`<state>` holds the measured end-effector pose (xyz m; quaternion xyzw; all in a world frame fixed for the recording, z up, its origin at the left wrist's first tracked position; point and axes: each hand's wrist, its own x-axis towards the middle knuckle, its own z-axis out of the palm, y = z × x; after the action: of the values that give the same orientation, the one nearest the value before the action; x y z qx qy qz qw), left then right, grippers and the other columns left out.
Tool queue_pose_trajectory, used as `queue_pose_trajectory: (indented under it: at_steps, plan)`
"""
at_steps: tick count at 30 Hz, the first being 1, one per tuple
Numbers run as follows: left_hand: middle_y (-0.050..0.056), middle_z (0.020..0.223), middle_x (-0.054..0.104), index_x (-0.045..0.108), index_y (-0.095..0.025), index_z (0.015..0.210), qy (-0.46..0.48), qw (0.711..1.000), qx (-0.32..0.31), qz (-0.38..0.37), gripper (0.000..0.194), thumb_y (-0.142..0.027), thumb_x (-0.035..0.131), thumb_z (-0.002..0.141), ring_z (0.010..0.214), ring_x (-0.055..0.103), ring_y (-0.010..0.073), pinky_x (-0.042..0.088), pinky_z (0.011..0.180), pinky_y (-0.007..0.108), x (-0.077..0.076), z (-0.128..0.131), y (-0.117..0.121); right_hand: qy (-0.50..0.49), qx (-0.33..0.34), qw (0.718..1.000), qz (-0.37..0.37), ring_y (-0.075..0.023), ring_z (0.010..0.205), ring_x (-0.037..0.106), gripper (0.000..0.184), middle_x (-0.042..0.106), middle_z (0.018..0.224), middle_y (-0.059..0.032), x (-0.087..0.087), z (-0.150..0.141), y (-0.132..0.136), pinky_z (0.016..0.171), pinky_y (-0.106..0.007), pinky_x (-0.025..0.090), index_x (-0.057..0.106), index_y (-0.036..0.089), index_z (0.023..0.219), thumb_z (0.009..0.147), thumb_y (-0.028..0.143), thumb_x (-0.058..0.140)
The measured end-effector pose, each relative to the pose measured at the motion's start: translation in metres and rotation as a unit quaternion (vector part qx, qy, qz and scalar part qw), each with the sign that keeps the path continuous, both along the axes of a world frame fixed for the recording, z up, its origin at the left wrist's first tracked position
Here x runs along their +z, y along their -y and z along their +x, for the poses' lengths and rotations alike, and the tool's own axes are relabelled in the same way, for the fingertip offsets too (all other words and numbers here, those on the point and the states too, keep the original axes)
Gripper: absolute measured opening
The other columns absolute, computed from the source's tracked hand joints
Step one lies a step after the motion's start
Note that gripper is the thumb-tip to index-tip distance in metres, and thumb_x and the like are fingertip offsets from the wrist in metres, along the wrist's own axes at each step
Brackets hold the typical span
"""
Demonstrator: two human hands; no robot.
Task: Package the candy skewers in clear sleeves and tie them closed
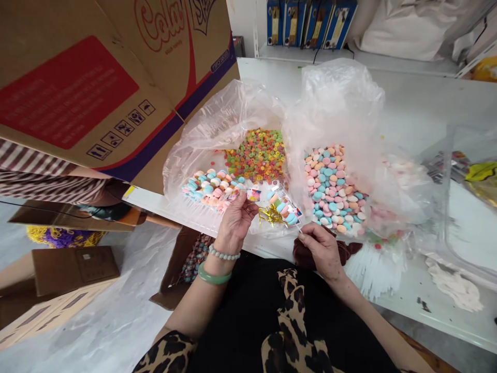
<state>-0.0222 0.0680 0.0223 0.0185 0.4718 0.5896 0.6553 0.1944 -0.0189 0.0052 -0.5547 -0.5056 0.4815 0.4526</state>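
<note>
Overhead, a big corrugated carton (pixel 89 88) tilts into view, printed with a red panel, black handling symbols and large red script that seems to begin "Cola"; the rest is too curved or cut off to read. Beyond it, blue binders (pixel 310 23) stand on a white shelf (pixel 349 54), their labels too small to make out. A striped sleeve (pixel 39 173) enters at the far left, apart from the person's own arms. On the white counter (pixel 419 103), clear plastic bags (pixel 334 98) hold pastel disc candies (pixel 332 191) and multicoloured ring candies (pixel 258 155). Just above the counter's edge, the left hand (pixel 233 223) pinches the top of a cellophane candy packet (pixel 283 204), which has a small colourful label too tiny to read. The right hand (pixel 318 254) pinches the packet's white stick (pixel 298 226) near its end. Gold twist ties (pixel 272 215) sit between the hands.
</note>
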Motion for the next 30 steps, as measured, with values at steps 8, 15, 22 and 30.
queue_pose_trajectory:
  at_steps: [8,15,22,30]
  plan:
    - [-0.002,0.059,0.063,0.060,-0.018,0.074,0.037,0.999,-0.024,-0.030,0.022,-0.031,0.077,0.078,0.051,0.058,0.0125,0.049,0.054,0.026,0.006,0.007,0.000,0.026,0.017,0.999,0.042,-0.0142,0.065,0.049,0.013,0.054,0.067,0.0025,0.007,-0.003,-0.002,0.063,-0.027,0.039,0.059,0.021,0.072,0.084,0.026,0.062]
    - [0.001,0.061,0.066,0.062,-0.016,0.073,-0.006,0.999,-0.034,0.028,0.022,-0.032,0.075,0.079,0.051,0.059,0.0119,0.050,0.055,0.025,-0.001,0.005,0.000,0.085,0.019,0.993,0.083,-0.0143,0.069,0.052,0.012,0.056,0.072,0.0020,0.003,0.000,-0.001,0.067,-0.027,0.040,0.058,0.021,0.074,0.086,0.021,0.059]
    - [0.001,0.065,0.068,0.063,-0.016,0.077,-0.031,0.998,-0.016,0.043,0.022,-0.033,0.075,0.079,0.051,0.059,0.0104,0.049,0.054,0.023,-0.006,0.002,-0.003,0.065,-0.003,0.994,0.084,-0.0135,0.068,0.051,0.012,0.055,0.071,0.0030,0.004,0.001,0.002,0.066,-0.026,0.040,0.058,0.022,0.076,0.088,0.022,0.059]
    - [0.000,0.061,0.066,0.063,-0.017,0.075,-0.003,0.998,-0.042,0.042,0.023,-0.036,0.075,0.079,0.051,0.060,0.0108,0.050,0.055,0.024,-0.010,0.004,-0.001,0.081,0.010,0.992,0.094,-0.0131,0.066,0.051,0.012,0.055,0.070,0.0030,0.007,-0.004,-0.001,0.063,-0.025,0.041,0.057,0.022,0.075,0.087,0.019,0.059]
